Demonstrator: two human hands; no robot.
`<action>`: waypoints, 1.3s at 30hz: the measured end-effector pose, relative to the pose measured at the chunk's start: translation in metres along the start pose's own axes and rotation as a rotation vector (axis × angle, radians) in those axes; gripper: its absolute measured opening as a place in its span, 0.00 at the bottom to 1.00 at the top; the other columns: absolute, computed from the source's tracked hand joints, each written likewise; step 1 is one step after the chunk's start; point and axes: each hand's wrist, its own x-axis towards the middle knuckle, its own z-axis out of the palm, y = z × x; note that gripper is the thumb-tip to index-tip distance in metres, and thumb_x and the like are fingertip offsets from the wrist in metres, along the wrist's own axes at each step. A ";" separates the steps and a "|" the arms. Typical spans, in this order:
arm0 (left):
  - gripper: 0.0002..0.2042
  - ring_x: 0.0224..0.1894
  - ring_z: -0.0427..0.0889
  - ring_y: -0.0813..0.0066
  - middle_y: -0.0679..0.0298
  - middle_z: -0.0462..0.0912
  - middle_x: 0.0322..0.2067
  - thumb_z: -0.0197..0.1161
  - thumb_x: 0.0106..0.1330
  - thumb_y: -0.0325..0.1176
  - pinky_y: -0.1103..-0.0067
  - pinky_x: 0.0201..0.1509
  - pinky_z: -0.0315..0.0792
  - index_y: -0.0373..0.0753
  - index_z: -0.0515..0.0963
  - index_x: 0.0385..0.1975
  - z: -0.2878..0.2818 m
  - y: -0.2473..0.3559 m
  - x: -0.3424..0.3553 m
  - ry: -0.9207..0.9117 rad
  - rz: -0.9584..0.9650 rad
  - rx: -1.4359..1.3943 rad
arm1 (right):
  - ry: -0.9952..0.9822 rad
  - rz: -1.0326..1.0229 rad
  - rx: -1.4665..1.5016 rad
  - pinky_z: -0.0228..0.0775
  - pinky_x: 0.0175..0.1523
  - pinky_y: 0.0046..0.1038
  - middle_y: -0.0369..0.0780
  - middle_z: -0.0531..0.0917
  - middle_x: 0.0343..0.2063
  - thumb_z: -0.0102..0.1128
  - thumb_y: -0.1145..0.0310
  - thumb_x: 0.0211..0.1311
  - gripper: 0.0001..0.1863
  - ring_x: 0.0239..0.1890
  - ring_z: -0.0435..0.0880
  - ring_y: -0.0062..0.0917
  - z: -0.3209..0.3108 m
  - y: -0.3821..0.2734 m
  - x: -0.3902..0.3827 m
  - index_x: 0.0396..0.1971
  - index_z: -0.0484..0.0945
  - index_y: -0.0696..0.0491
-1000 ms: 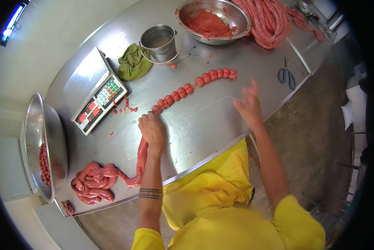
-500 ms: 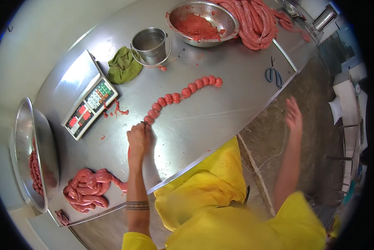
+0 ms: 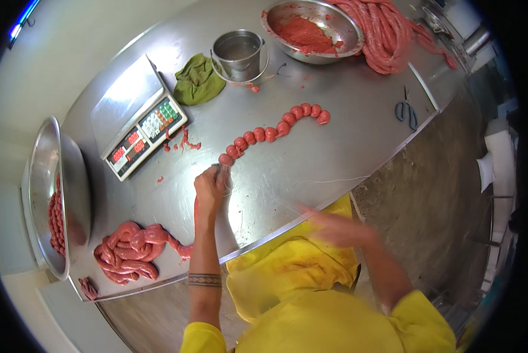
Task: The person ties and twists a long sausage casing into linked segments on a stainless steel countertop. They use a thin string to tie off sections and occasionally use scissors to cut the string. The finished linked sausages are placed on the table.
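Observation:
My left hand (image 3: 210,187) is closed on the sausage casing at the lower end of a chain of several tied round links (image 3: 270,133), which curves across the steel table (image 3: 352,129). White string (image 3: 334,179) trails from beside that hand over the tabletop toward the front edge. Behind my left forearm the untied casing runs down to a coiled heap of filled sausage (image 3: 129,253) at the lower left. My right hand (image 3: 328,223), smeared by motion, is over the table's front edge, to the right of my left hand; I cannot make out its fingers.
At left are a scale (image 3: 143,135) and a large tilted bowl (image 3: 76,182) holding small links. Along the back lie a green cloth (image 3: 196,79), a metal bucket (image 3: 237,53), a bowl (image 3: 349,32) of red mince and long casings (image 3: 384,47). Scissors (image 3: 408,115) lie at the right.
My right hand has swung out to the right beyond the table edge, then back down and leftward. My left hand stays on the casing. The far end of the link chain has curled slightly downward.

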 end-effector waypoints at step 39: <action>0.07 0.27 0.82 0.47 0.51 0.81 0.23 0.61 0.67 0.30 0.57 0.32 0.75 0.38 0.75 0.27 -0.004 0.023 -0.011 0.045 0.247 0.430 | 0.305 0.521 1.150 0.71 0.36 0.34 0.33 0.84 0.30 0.54 0.81 0.63 0.16 0.30 0.80 0.26 0.044 0.268 -0.381 0.47 0.83 0.51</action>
